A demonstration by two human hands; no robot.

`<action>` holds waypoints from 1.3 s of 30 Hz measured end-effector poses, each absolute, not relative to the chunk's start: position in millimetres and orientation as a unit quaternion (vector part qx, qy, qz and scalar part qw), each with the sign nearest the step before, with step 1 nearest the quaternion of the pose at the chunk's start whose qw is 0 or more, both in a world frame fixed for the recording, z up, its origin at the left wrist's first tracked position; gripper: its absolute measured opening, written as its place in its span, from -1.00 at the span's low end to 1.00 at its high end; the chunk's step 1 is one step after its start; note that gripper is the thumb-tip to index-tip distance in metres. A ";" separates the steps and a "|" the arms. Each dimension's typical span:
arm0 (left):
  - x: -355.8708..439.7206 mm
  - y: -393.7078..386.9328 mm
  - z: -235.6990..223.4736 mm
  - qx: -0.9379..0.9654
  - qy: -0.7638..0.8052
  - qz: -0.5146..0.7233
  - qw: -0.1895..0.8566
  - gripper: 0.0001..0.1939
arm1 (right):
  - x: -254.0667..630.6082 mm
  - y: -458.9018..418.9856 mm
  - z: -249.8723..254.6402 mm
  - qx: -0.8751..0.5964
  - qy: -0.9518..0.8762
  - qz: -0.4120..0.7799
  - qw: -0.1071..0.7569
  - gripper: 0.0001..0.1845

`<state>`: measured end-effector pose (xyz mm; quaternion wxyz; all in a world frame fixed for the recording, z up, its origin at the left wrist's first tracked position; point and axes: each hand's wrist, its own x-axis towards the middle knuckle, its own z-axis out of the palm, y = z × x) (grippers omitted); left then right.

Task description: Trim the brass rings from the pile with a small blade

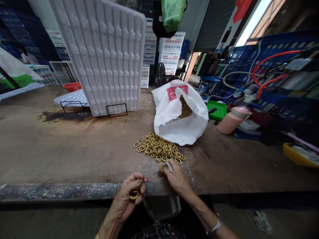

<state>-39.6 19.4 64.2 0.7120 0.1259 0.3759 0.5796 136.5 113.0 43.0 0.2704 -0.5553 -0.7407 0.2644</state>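
My left hand (pixel 122 199) is closed around a few brass-coloured rings (pixel 134 195) just over the table's front edge. Beside the near side of a loose pile of rings (pixel 159 147), my right hand (pixel 178 179) pinches a single ring (pixel 161 168) between thumb and fingers. A small pale grey piece (pixel 169 166) shows at the right fingers; whether it is a finger wrap or a tool I cannot tell. Behind the pile lies a torn white sack (pixel 171 124), its open mouth showing more rings (pixel 185 108) inside.
A tall clear plastic moulded tray (pixel 107 59) stands upright in a black wire stand (pixel 117 114). At the right are a pink bottle (pixel 230 121), a green tray (pixel 217 110) and a yellow tray (pixel 296 157). An orange bowl (pixel 72 87) sits at the back left.
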 end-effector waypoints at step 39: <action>-10.0 28.1 69.1 0.314 0.607 0.545 0.485 -0.54 | 84.8 81.9 66.3 -0.485 -0.528 0.558 0.417 -0.76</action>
